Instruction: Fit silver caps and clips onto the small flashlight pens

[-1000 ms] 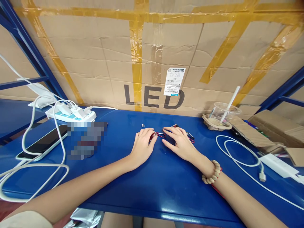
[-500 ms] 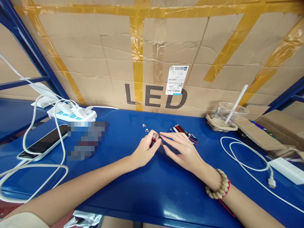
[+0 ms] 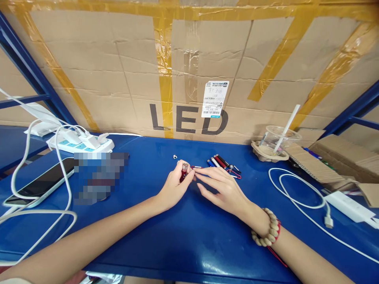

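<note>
Several pens (image 3: 221,161) beside right hand (image 3: 223,188); cup (image 3: 277,140) farther.

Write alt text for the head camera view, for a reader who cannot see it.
A person's left hand holds a small dark red cylinder over a blue table, while the right hand, a bead bracelet at its wrist, pinches a thin red loop at its tip. More small pens or cylinders lie just behind, before a taped cardboard sheet printed "LED".
</note>
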Motion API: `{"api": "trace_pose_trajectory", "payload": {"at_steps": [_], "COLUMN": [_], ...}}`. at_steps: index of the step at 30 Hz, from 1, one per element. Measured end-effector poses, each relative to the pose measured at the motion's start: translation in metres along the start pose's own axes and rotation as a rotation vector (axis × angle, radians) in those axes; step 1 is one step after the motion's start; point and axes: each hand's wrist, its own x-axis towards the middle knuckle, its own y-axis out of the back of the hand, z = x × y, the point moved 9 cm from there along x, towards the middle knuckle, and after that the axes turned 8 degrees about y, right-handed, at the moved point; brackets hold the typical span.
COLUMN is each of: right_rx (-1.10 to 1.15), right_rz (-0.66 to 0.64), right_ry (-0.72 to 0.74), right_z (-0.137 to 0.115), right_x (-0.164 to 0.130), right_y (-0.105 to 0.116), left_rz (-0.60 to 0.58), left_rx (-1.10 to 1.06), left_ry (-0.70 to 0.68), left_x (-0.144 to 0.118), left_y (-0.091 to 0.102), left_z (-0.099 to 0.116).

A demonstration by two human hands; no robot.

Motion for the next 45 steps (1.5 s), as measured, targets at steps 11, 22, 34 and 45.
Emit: {"api": "trace_pose_trajectory", "payload": {"at_steps": [11, 22, 34, 45], "right_rx": [0.000, 0.005, -0.043, 0.039], "right_rz": [0.024, 0.079, -0.057, -0.090], "right_ry": [0.006, 0.010, -0.100, -0.115], "right_z": [0.001, 0.002, 0.016, 0.019], "right_x": [-0.001, -0.001, -0.003, -0.003], "right_y": [0.002, 0.004, -0.006, -0.009], "left_rz": [0.030, 0.054, 0.032, -0.050], "left_rx": [0.064, 0.077, 0.266, 0.239], "left_ry": [-0.015, -0.013, -0.041, -0.067], "left_x": [0.002, 0.002, 0.001, 0.000], "left_y": [0.002, 0.004, -0.003, -0.010], "left_z": [0.001, 0.001, 0.003, 0.002]}}
